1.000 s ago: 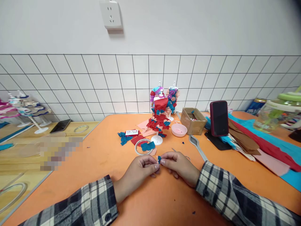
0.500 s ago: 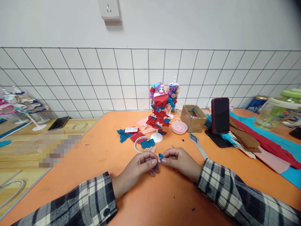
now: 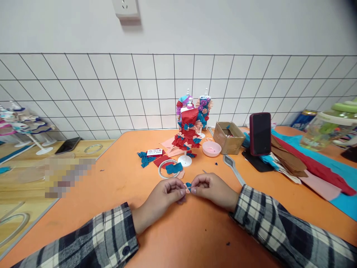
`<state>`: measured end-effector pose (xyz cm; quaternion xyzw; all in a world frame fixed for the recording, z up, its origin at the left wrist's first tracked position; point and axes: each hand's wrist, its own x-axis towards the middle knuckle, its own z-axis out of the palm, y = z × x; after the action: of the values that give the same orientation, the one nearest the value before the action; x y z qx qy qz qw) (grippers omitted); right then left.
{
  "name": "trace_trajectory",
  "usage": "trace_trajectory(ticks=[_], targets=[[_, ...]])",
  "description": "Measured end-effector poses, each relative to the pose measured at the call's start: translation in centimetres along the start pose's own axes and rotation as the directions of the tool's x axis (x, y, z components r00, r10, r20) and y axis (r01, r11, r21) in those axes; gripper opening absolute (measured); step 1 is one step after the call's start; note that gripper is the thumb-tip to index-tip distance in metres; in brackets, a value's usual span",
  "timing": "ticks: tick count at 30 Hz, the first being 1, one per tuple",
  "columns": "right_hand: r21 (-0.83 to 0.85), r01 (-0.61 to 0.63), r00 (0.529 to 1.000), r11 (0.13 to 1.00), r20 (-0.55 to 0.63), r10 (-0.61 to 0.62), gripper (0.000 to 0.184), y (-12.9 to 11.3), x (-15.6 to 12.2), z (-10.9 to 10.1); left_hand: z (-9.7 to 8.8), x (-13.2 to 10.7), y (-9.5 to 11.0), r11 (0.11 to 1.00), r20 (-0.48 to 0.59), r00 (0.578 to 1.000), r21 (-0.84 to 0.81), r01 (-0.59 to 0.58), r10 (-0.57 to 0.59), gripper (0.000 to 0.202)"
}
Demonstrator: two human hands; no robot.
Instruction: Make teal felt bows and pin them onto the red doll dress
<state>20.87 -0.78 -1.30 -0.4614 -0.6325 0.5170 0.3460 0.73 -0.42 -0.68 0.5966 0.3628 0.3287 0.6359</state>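
Between my hands is a small paper bow point(image 3: 188, 187) in blue and pale pink, pinched from both sides. My left hand point(image 3: 170, 193) has its thumb and forefinger closed on the bow's left side. On the other side, my right hand point(image 3: 213, 189) pinches the blue edge. Just beyond my hands lies a roll of tape point(image 3: 161, 174) with a blue crepe paper piece point(image 3: 173, 168) across it. Behind that stands a small dress form point(image 3: 185, 160) in a red ruffled paper dress point(image 3: 187, 134) with blue and pink bows.
A pink bowl point(image 3: 212, 149) and a cardboard box point(image 3: 228, 138) stand behind my right hand. Further right are an upright phone point(image 3: 260, 134), crepe paper sheets point(image 3: 315, 156) and a clear jug point(image 3: 326, 130). Left of the tape are a small white-and-red box point(image 3: 154, 152) and blue scraps point(image 3: 145, 160).
My fingers have shifted slightly around the bow, and more of its pink part shows now. Both hands keep their pinch. The whole view has moved a little.
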Motion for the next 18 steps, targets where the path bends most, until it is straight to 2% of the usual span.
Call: trace_trajectory(ticks=[4,8,18], targets=[[-0.018,0.017,0.999,1.0,-0.048,-0.018,0.024,-0.13,-0.02,0.24,0.04,0.09,-0.07,0.999,-0.009,1.0,-0.037,-0.002,0.002,0.035],[-0.029,0.03,0.998,0.999,-0.063,-0.032,0.022,-0.09,-0.06,0.48,0.24,0.31,-0.09,0.998,-0.045,0.999,0.056,0.013,-0.011,0.032],[0.005,0.03,0.999,1.0,0.016,-0.03,0.017,-0.51,-0.07,-0.52,-0.06,0.46,0.06,0.989,-0.003,0.998,0.133,0.057,-0.057,0.029]])
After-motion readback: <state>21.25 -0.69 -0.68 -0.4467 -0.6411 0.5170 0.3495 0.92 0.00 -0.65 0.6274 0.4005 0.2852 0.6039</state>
